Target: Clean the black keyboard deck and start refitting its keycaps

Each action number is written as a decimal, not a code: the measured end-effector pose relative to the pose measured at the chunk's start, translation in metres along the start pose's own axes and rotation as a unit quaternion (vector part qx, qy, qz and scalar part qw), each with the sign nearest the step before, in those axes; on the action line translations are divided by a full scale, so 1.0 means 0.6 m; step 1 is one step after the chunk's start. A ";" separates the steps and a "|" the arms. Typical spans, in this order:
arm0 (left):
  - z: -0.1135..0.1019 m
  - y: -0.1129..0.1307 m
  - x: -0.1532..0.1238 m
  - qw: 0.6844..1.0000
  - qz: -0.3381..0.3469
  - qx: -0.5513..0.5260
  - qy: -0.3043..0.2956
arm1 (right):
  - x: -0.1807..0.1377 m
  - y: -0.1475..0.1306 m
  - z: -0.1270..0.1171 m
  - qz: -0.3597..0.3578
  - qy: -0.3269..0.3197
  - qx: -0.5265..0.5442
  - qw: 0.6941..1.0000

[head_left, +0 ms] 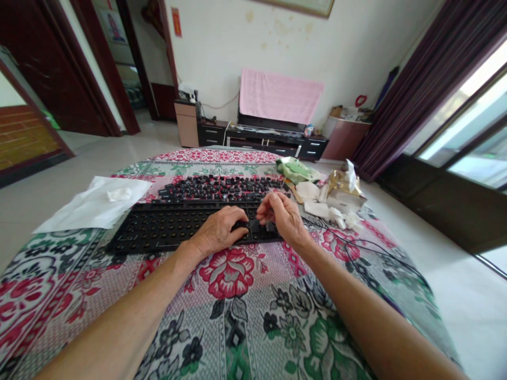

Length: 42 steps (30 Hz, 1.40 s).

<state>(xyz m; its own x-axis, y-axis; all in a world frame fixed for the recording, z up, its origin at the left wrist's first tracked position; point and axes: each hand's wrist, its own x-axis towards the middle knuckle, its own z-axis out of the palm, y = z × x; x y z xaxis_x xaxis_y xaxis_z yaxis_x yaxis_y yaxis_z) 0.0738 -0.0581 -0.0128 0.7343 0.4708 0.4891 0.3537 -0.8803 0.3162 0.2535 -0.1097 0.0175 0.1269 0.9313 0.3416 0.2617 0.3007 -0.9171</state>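
Observation:
A black keyboard (154, 227) with its keycaps off lies across the tablecloth, rows of bare key posts showing. My left hand (222, 229) rests on its right half, fingers and thumb bent down and gripping it. Close by, my right hand (282, 214) is held just over the number-pad end, fingertips pinched together. Whatever is between them is too small or hidden to make out. Beyond the keyboard's far edge lies a heap of loose black keycaps (222, 187). Part of the number-pad area is hidden by my hands.
A white paper sheet (93, 206) with a crumpled tissue (119, 194) lies left. At right are a green packet (299, 170), a tissue box (346, 198), crumpled tissues (344, 217) and a black cable (380, 250). A patterned tablecloth (253, 322) covers the table.

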 end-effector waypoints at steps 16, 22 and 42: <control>0.003 -0.004 0.000 1.000 0.011 -0.022 0.014 | -0.006 -0.012 0.010 0.178 -0.154 -0.133 0.963; 0.002 -0.002 -0.001 1.000 -0.005 -0.019 0.010 | -0.008 -0.006 0.012 0.177 -0.132 -0.127 0.967; 0.002 -0.002 0.000 1.000 -0.006 -0.021 0.004 | -0.009 -0.005 0.012 0.174 -0.129 -0.124 0.968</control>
<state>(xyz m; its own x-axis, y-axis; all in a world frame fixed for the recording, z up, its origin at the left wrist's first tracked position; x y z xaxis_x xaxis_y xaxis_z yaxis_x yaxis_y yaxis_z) 0.0742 -0.0572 -0.0138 0.7261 0.4812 0.4912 0.3371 -0.8717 0.3556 0.2454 -0.1140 0.0169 0.0140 0.9973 -0.0718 0.4721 -0.0699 -0.8788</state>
